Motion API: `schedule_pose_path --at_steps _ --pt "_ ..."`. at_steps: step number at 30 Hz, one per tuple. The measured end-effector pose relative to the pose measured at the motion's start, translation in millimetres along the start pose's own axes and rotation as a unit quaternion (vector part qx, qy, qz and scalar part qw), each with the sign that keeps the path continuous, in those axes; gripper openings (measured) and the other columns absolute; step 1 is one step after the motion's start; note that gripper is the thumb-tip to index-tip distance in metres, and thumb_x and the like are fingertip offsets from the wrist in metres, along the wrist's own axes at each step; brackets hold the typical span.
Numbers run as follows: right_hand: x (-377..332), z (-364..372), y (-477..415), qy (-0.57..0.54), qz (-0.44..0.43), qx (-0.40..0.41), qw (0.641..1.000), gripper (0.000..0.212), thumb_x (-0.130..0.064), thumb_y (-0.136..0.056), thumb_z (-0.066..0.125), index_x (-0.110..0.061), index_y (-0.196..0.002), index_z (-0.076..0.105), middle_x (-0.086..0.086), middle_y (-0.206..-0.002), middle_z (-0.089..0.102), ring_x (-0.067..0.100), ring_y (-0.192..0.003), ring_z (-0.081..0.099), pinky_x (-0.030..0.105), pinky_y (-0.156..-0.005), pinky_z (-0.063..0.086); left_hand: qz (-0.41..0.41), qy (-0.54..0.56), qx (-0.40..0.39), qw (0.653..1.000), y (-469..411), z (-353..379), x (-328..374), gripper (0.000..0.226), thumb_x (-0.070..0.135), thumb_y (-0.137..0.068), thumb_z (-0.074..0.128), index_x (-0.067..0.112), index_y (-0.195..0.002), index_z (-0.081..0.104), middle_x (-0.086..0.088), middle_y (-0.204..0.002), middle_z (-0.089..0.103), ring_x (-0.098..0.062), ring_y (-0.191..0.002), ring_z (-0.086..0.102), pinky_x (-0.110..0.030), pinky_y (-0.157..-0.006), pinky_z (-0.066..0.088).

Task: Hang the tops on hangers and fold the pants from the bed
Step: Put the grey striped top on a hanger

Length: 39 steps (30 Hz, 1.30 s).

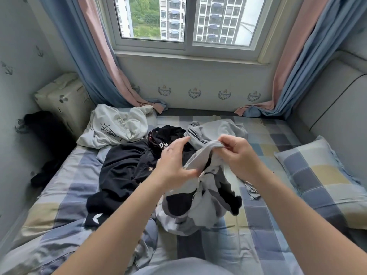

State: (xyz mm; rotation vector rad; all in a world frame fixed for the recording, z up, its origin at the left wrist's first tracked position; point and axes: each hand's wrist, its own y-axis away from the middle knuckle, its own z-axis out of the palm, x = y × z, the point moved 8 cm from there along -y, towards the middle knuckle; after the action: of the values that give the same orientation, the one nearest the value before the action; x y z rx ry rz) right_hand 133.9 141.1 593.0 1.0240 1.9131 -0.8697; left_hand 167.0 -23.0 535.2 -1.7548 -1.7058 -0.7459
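Barely begun, it seems: left hand (174,165) and right hand (238,155) grip a grey-and-black garment (198,207), while white top (119,126) at eleven o'clock and black clothes (123,171) lie unsorted on the bed (268,225).

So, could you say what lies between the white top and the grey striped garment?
Head view: a black garment with white lettering lies between the white top and the grey striped garment.

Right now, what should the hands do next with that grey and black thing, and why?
Probably draw the left hand and right hand apart to spread the garment open. Both pinch its grey edge close together, and the rest hangs bunched over the bed, so it's hard to tell yet whether it's a top or pants.
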Motion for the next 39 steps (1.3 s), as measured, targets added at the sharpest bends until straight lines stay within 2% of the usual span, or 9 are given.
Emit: schedule_pose_path --at_steps 4,9,16,19,24,28,33,36,39 --pt "-23 3 -3 -0.017 -0.036 0.000 0.999 0.024 -0.017 -0.090 0.061 0.002 -0.075 0.057 0.007 -0.068 0.047 0.018 -0.065 0.041 0.033 -0.058 0.034 0.064 0.158 -0.105 0.980 -2 23 26 0.032 0.030 -0.078 0.078 0.044 -0.103 0.064 0.019 -0.094 0.069 -0.005 -0.088 0.065 -0.031 -0.082 0.052" --pt "-2 -2 3 -0.056 0.020 0.025 0.998 0.011 -0.005 -0.095 0.064 -0.014 -0.091 0.068 0.004 -0.081 0.066 0.013 -0.072 0.058 0.024 -0.069 0.048 0.043 0.251 -0.013 0.967 -5 19 16 0.010 0.023 -0.090 0.062 0.024 -0.080 0.065 0.020 -0.062 0.053 -0.004 -0.058 0.046 -0.027 -0.060 0.037" --pt "104 35 50 -0.052 0.254 -0.041 0.965 0.036 -0.022 -0.092 0.071 -0.018 -0.124 0.055 0.008 -0.122 0.062 0.024 -0.116 0.061 0.038 -0.102 0.050 -0.067 0.439 0.048 0.895 -3 4 -7 0.015 0.014 -0.102 0.055 0.011 -0.097 0.069 -0.009 -0.090 0.067 -0.025 -0.086 0.061 -0.040 -0.081 0.049" --pt "141 64 73 -0.033 0.313 -0.089 0.945 0.024 -0.018 -0.090 0.071 -0.018 -0.113 0.062 0.002 -0.108 0.067 0.019 -0.102 0.066 0.021 -0.082 0.055 -0.101 0.479 0.053 0.870 -3 6 -13 0.021 0.016 -0.103 0.055 0.000 -0.110 0.066 -0.014 -0.097 0.066 -0.027 -0.090 0.061 -0.041 -0.086 0.049" --pt "176 51 74 0.095 0.317 -0.020 0.943 0.019 -0.001 -0.089 0.049 -0.008 -0.089 0.067 0.014 -0.085 0.070 0.019 -0.076 0.057 0.033 -0.068 0.045 -0.136 0.484 0.065 0.862 0 7 -30 0.018 0.019 -0.102 0.056 0.006 -0.105 0.069 -0.003 -0.083 0.067 -0.014 -0.075 0.061 -0.023 -0.068 0.052" --pt "170 16 55 0.017 0.307 0.102 0.946 0.025 0.008 -0.089 0.044 -0.004 -0.077 0.062 0.003 -0.069 0.055 0.018 -0.072 0.046 0.028 -0.060 0.035 -0.203 0.426 0.063 0.880 2 10 -56 0.017 0.019 -0.098 0.062 0.006 -0.106 0.068 -0.009 -0.094 0.070 -0.023 -0.086 0.063 -0.041 -0.086 0.053" --pt "120 -21 22 -0.042 0.215 0.189 0.957 0.027 -0.012 -0.100 0.055 -0.009 -0.073 0.063 -0.012 -0.059 0.055 0.003 -0.059 0.045 0.018 -0.052 0.035 -0.226 0.248 -0.043 0.941 11 26 -57 0.035 0.033 -0.088 0.075 0.018 -0.114 0.056 0.006 -0.100 0.066 -0.010 -0.087 0.058 -0.017 -0.060 0.042" --pt "78 -11 8 -0.048 0.154 0.136 0.977 0.030 -0.019 -0.100 0.058 -0.008 -0.072 0.063 -0.012 -0.060 0.055 0.004 -0.060 0.049 0.021 -0.055 0.040 -0.166 0.195 -0.057 0.965 9 33 -42 0.067 0.042 -0.083 0.078 0.024 -0.140 0.047 0.004 -0.135 0.052 -0.014 -0.120 0.052 -0.023 -0.088 0.042" --pt "42 18 0 -0.036 0.110 0.012 0.993 0.034 -0.028 -0.096 0.061 -0.001 -0.076 0.064 0.005 -0.064 0.053 0.010 -0.063 0.047 0.030 -0.058 0.038 -0.060 0.179 -0.085 0.978 3 39 -10 0.051 0.040 -0.082 0.080 0.031 -0.126 0.057 0.016 -0.125 0.062 -0.005 -0.114 0.057 -0.018 -0.088 0.045"
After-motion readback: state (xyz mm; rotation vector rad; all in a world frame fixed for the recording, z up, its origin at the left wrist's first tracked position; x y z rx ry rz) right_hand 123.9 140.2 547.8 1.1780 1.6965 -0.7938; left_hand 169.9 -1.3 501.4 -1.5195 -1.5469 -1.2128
